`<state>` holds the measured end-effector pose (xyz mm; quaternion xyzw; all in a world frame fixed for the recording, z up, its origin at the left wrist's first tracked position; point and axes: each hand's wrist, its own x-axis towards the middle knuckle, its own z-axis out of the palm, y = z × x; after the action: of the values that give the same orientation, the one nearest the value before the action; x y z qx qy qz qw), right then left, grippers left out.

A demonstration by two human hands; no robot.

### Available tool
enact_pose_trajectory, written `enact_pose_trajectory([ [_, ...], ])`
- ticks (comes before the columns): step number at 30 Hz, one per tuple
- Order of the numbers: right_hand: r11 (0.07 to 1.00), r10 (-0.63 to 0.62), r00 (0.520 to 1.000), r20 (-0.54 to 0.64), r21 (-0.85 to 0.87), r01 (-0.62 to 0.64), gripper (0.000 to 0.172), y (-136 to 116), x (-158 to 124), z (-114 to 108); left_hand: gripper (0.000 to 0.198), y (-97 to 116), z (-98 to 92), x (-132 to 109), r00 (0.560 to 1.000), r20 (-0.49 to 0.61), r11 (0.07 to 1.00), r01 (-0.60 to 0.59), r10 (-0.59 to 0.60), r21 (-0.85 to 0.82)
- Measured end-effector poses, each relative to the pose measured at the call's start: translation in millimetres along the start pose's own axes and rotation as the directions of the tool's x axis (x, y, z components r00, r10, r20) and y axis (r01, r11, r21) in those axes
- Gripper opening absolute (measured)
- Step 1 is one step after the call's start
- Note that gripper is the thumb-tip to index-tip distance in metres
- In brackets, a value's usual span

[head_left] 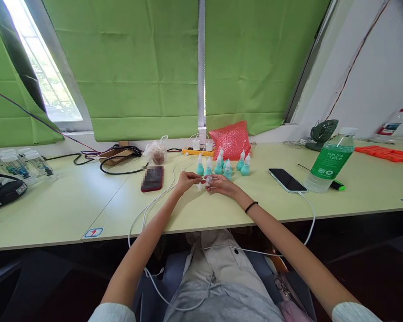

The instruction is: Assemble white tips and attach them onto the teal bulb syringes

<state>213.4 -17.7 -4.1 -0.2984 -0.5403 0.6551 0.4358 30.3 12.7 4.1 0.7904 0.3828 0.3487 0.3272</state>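
A: Where is the small clear piece (208, 179) found, and how is it held?

B: It is seen near the front edge of the table (121, 219), at the fingertips of the right hand (220, 184). By these fingers a narrow grip is made around it. The left hand (188, 179) is brought just beside, with thumb and forefinger close together; whether something is pinched there, it cannot be told.

A: How should such fine handling be done well?

B: In my judgement, the piece should be kept steady by the right fingertips, and only small force should be applied by the left ones. If it is pressed too strongly, it could slip away. Both wrists are better kept low, so that less trembling is felt.

A: And what should be watched around?

B: The teal bottles (218, 167) are stood upright just behind the hands, so forward pushing should be avoided; one could be knocked over. The white cables (153, 202) are laid near the left forearm, and catching them should be avoided also.
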Motion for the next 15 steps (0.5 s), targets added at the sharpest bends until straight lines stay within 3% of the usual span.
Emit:
enact_pose_trajectory([
  [7,0.996,0.042,0.995,0.085,0.073,-0.049,0.034,-0.3,-1.3,-0.9,0.023,-2.1,1.9,-1.8,0.997,0.041,0.991,-0.058,0.063,-0.122],
  [15,0.991,0.076,0.987,0.143,0.097,-0.09,0.031,-0.7,-0.7,-0.4,0.023,-6.7,7.4,2.9,0.995,0.026,0.988,-0.092,0.096,-0.12],
])
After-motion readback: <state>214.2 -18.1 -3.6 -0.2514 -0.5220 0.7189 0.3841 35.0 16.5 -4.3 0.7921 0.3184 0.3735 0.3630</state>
